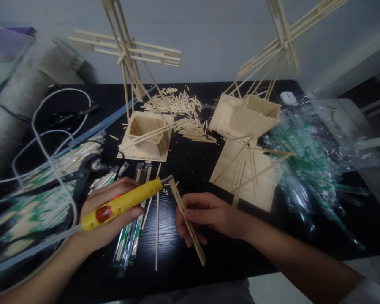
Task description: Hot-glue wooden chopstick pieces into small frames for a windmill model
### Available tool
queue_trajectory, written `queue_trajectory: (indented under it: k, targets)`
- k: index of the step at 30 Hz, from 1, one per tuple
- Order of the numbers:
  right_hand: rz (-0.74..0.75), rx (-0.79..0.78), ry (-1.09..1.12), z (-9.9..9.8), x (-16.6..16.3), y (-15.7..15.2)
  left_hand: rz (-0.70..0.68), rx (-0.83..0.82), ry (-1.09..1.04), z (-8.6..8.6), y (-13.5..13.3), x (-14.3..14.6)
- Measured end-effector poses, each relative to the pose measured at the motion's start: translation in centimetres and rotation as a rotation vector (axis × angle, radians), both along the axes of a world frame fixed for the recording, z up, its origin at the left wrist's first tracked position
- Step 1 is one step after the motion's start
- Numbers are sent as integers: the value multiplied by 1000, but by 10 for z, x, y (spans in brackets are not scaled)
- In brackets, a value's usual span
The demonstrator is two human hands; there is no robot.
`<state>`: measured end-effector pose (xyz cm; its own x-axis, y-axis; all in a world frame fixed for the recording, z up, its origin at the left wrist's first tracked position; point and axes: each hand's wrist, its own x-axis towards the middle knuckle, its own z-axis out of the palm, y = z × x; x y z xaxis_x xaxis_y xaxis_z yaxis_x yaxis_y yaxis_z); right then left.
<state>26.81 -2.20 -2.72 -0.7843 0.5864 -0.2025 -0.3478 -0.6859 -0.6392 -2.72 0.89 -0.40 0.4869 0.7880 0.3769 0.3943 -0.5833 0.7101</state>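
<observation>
Over the table, the hot glue gun lay in the left hand, its nozzle at the far end of the wooden strips in the right hand. Pliers lay on wrapped chopsticks to the left, a cable looping across the packets. Behind the left hand stood a stick box on a base, a windmill-like frame rising behind it. A pile of offcuts lay between this box and a second box on the right. Loose sticks crossed a panel before the second box, with plastic wrappers to their right.
</observation>
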Motion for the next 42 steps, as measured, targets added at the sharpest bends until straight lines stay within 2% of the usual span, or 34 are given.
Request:
queue_trajectory:
  k: [8,14,18,22,28,32,37,42]
  targets:
    - [3,-55,49,-4,0,-1,-83,-139,-27,1,-5,7]
    - [62,-145,126,-5,3,1,-18,-71,0,-1,-3,4]
    - [74,-178,167,-8,4,2,-57,-118,-19,-1,-5,8]
    - [72,-189,172,-9,3,2,26,-79,-28,-1,-6,11]
    - [67,-202,162,-9,2,2,-100,-131,-10,-3,-4,8]
    - [68,-201,153,-8,2,2,-22,-92,-13,-5,-5,7]
    - [65,-216,183,-9,1,3,-56,-150,-22,-5,-6,9]
    - [75,-226,203,-9,2,3,18,-102,-56,-4,-5,12]
